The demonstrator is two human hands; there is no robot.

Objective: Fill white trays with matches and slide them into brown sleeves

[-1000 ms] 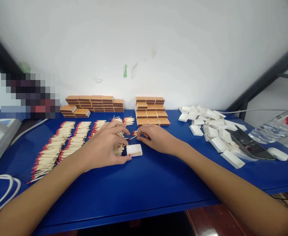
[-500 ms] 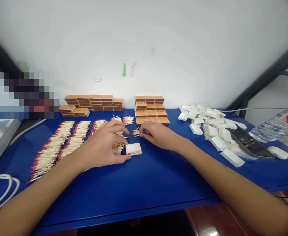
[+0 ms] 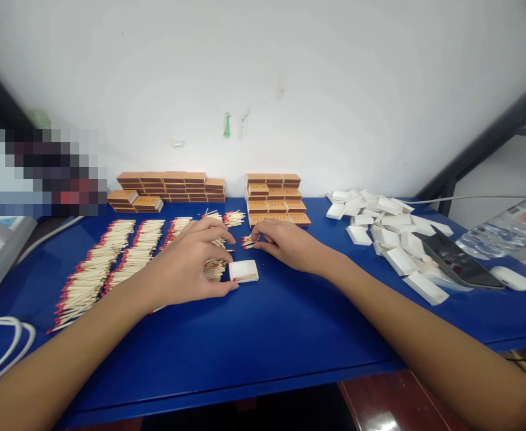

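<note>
A small white matchbox tray (image 3: 244, 269) lies on the blue table with a few matches along its near side. My left hand (image 3: 195, 263) brackets the tray's left end, thumb at the near corner and a fingertip at the far corner. To the right, my right hand (image 3: 283, 242) has thumb and index finger closed round a small bunch of matches (image 3: 247, 242) on the table, just beyond the tray. Red-tipped matches lie in long rows (image 3: 92, 269) to the left, partly hidden behind my left hand and forearm.
Filled-looking orange-brown matchboxes are stacked along the wall, left (image 3: 173, 185) and centre (image 3: 276, 206). White trays (image 3: 380, 218) are heaped at the right, beside a phone (image 3: 463, 260), a white mouse (image 3: 510, 278) and a plastic bottle (image 3: 505, 227). A white cable (image 3: 18, 341) loops at the left.
My right index finger has reached further left over the small bunch of matches, with the thumb below it. My left hand and the tray have stayed in place.
</note>
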